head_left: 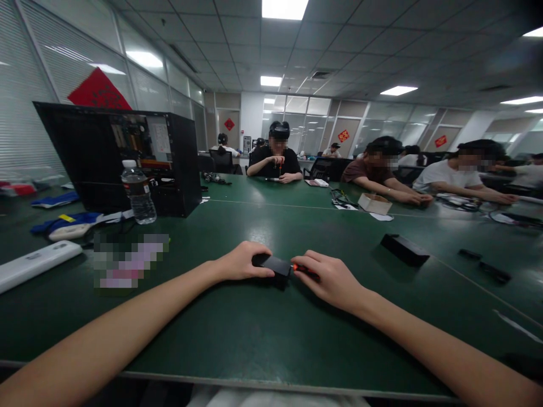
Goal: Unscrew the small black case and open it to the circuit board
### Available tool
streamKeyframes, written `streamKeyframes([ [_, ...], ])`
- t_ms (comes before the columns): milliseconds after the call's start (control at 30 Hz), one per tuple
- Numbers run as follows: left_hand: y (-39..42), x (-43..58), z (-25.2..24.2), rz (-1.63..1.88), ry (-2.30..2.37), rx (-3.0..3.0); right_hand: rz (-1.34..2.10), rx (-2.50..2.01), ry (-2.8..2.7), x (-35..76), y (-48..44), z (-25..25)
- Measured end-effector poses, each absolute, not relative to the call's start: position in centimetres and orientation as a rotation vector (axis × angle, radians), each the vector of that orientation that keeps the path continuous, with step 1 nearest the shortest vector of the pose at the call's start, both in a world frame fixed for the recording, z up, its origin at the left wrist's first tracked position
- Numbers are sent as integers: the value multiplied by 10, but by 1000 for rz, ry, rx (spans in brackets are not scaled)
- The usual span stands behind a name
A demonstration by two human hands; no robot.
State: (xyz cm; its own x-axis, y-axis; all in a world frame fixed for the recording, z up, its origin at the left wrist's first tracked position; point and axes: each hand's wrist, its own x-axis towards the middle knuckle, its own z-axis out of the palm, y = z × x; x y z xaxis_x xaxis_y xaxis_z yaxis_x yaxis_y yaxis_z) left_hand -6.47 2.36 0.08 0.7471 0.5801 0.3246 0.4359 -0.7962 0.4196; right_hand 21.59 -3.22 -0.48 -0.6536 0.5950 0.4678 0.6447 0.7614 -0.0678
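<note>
Reaching up from the lower corners of my view, two bare forearms [169, 310] cross the near edge of the green table [237, 339]. At the middle I have the left hand [242, 261] grasping a dark box [276, 264] by its left end, thumb on the near side and fingers over the far side. The right hand [335, 278] is closed round an orange and black screwdriver [306, 272], its front end aimed at the box's right end — from my remove I cannot tell whether the tip touches. The dark box sits between the two hands, over the bare middle of the table.

Off to the left lies a long white case [38, 264], with a blurred-out pink thing [133, 265] beside it. On the right I see two small black pieces [494, 272] and, a little nearer the hands, a long black box [405, 250]. Farther out, a water bottle [139, 195] stands in front of a black computer case [184, 164].

Beyond, an open carton [375, 204] sits near some cables [341, 198]. Across the table a person in black [265, 164] holds a thin orange tool — two more people [449, 169] sit to the right.
</note>
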Motion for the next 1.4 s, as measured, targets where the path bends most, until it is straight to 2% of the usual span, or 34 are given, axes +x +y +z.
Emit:
streamKeyframes([
  [467, 17, -54, -2, 759, 861, 2421, -66, -881, -2575, 234, -17, 2],
  [833, 2, -42, -3, 748, 738, 2444, -102, -847, -2525, 228, -21, -4],
  [1167, 3, -42, -4, 773, 731, 2398, 392, -855, -2530, 231, -15, 1],
  [1267, 3, -41, -4, 782, 729, 2390, 294, -854, -2525, 232, -15, -2],
  [1400, 2, -41, -3, 775, 753, 2352, -87, -838, -2537, 231, -17, -7],
])
